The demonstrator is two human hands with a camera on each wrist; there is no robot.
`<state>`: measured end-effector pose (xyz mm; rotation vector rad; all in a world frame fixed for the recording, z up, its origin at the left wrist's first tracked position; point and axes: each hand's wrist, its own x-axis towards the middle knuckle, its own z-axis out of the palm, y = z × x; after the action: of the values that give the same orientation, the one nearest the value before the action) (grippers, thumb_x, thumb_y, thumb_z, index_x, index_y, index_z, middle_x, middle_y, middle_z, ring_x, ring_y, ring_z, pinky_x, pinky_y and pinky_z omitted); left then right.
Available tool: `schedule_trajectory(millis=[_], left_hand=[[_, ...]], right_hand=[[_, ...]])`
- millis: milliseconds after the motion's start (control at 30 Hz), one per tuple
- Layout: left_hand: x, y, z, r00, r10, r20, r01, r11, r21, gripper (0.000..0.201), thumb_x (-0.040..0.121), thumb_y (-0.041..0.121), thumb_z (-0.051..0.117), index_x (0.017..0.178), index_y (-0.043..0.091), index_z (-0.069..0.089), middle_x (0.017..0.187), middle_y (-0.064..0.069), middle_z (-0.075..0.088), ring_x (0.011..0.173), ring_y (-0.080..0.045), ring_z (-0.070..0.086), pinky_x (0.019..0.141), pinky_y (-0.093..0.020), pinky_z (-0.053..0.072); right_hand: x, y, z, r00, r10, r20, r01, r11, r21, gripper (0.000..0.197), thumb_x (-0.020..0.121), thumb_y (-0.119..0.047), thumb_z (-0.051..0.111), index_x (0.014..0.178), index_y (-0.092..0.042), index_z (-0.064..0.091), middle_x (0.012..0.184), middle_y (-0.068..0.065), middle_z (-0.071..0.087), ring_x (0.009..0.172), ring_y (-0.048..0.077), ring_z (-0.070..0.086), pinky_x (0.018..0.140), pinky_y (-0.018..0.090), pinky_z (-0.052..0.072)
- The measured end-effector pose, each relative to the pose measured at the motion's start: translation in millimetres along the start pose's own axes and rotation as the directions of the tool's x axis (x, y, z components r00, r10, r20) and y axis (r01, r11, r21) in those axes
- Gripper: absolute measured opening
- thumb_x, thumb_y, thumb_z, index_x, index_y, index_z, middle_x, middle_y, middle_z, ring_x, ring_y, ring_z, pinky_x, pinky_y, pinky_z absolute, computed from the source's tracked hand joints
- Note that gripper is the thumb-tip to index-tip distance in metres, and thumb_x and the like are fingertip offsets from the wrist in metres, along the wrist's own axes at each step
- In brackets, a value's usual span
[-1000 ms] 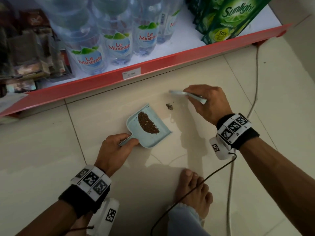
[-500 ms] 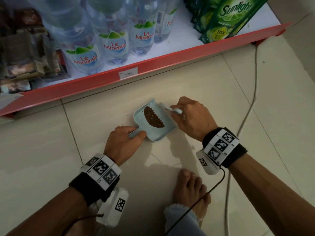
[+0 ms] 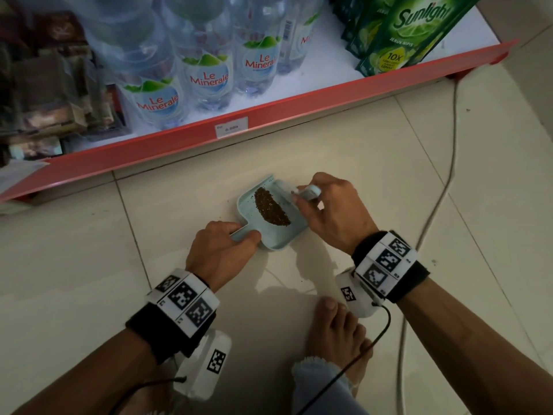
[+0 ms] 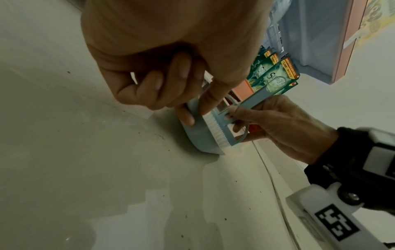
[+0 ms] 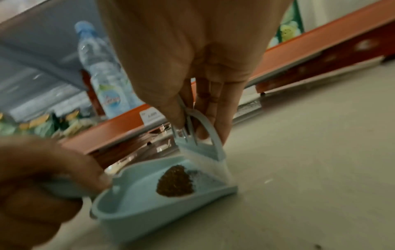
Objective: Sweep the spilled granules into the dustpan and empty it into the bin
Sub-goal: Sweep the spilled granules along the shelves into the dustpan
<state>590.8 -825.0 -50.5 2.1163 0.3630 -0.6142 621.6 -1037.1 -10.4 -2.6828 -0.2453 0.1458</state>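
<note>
A small pale blue dustpan lies on the tiled floor, holding a crescent of brown granules. My left hand grips its short handle. My right hand holds a little pale blue brush by its handle, white bristles at the pan's open lip. From the right wrist the dustpan, the granules and the brush show close up, bristles reaching into the pan. Tiny specks dot the floor around the pan.
A red-edged bottom shelf runs across the back with water bottles and green Sunlight pouches. A white cable trails over the tiles on the right. My bare foot is just behind the pan. No bin is in view.
My right hand swept the brush leftward to the dustpan's lip; the small loose pile seen on the floor is gone from there. Both hands and the pan shifted slightly nearer me.
</note>
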Motion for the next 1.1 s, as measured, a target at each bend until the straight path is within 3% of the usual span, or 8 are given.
schedule_trajectory(millis=[133,400,500,600,733,900,1000,1100], left_hand=[[-2.5,1.2,-0.9,1.000,0.009,-0.005,-0.009,1.000,-0.010,0.038,0.074,0.049,0.065,0.072,0.012,0.073,0.067,-0.004,0.072,0.067,-0.020,0.069,0.058,-0.027,0.048],[-6.6,1.6,-2.2,1.000,0.006,-0.011,-0.006,1.000,0.007,0.039,0.077,0.045,0.065,0.053,0.015,0.059,0.045,0.009,0.053,0.052,-0.016,0.056,0.054,-0.025,0.041],[-7.9,0.3,-2.9,1.000,0.004,-0.012,-0.004,1.000,0.004,0.040,0.077,0.045,0.065,0.052,0.015,0.057,0.047,0.008,0.053,0.053,-0.017,0.056,0.056,-0.027,0.042],[-9.0,-0.1,-3.6,1.000,0.016,-0.011,-0.016,1.000,0.006,0.042,0.078,0.045,0.065,0.050,0.016,0.054,0.047,0.008,0.052,0.052,-0.018,0.055,0.056,-0.027,0.042],[-10.0,0.3,-4.8,1.000,0.014,-0.014,-0.014,1.000,0.008,0.042,0.078,0.044,0.064,0.050,0.016,0.052,0.047,0.007,0.050,0.052,-0.019,0.054,0.056,-0.027,0.040],[-12.9,1.7,-6.9,1.000,0.016,-0.009,-0.016,1.000,0.008,0.040,0.078,0.044,0.064,0.057,0.010,0.060,0.053,0.003,0.056,0.060,-0.023,0.060,0.061,-0.032,0.048],[-14.3,-1.4,-8.1,1.000,0.022,-0.016,-0.022,1.000,0.009,0.041,0.079,0.043,0.064,0.052,0.015,0.054,0.051,0.004,0.054,0.057,-0.021,0.057,0.059,-0.029,0.044],[-14.9,-3.0,-9.9,1.000,0.022,-0.012,-0.022,0.999,0.024,0.042,0.079,0.045,0.063,0.051,0.015,0.051,0.050,0.004,0.053,0.057,-0.021,0.056,0.059,-0.029,0.044]], right_hand=[[3.3,2.4,-8.8,0.979,0.007,-0.204,-0.011,1.000,-0.019,0.025,0.097,-0.023,0.054,0.084,-0.009,0.070,0.076,0.003,0.054,0.052,0.021,0.053,0.051,0.036,0.048],[-3.8,-3.9,3.9,1.000,0.019,-0.007,-0.020,0.989,-0.145,0.026,0.097,-0.026,0.050,0.092,-0.011,0.070,0.081,0.001,0.052,0.056,0.018,0.050,0.053,0.032,0.048],[-6.9,-6.6,5.6,0.993,0.000,-0.116,0.006,0.999,0.048,0.027,0.096,-0.026,0.056,0.081,-0.007,0.069,0.077,0.002,0.057,0.055,0.020,0.057,0.051,0.036,0.051],[-5.0,-3.0,0.7,0.974,0.046,-0.221,-0.065,0.995,-0.079,0.021,0.095,-0.025,0.054,0.095,-0.014,0.073,0.081,0.000,0.056,0.056,0.017,0.053,0.050,0.028,0.046],[-7.4,-2.3,4.1,0.993,0.080,-0.082,-0.096,0.969,-0.226,0.027,0.097,-0.031,0.049,0.103,-0.018,0.072,0.084,-0.001,0.054,0.061,0.018,0.055,0.054,0.030,0.051],[-9.5,-6.1,7.8,0.978,0.030,-0.206,0.007,0.985,0.174,0.026,0.095,-0.033,0.058,0.087,-0.012,0.072,0.078,0.000,0.062,0.059,0.014,0.061,0.052,0.035,0.052],[-6.1,1.2,4.3,0.930,0.115,-0.349,-0.110,0.993,0.034,0.022,0.095,-0.034,0.058,0.096,-0.018,0.074,0.079,-0.003,0.060,0.055,0.015,0.056,0.045,0.025,0.041],[-6.4,3.4,4.8,0.961,0.138,-0.240,-0.178,0.972,-0.155,0.024,0.095,-0.035,0.053,0.102,-0.024,0.073,0.080,-0.007,0.053,0.055,0.015,0.051,0.048,0.021,0.036]])
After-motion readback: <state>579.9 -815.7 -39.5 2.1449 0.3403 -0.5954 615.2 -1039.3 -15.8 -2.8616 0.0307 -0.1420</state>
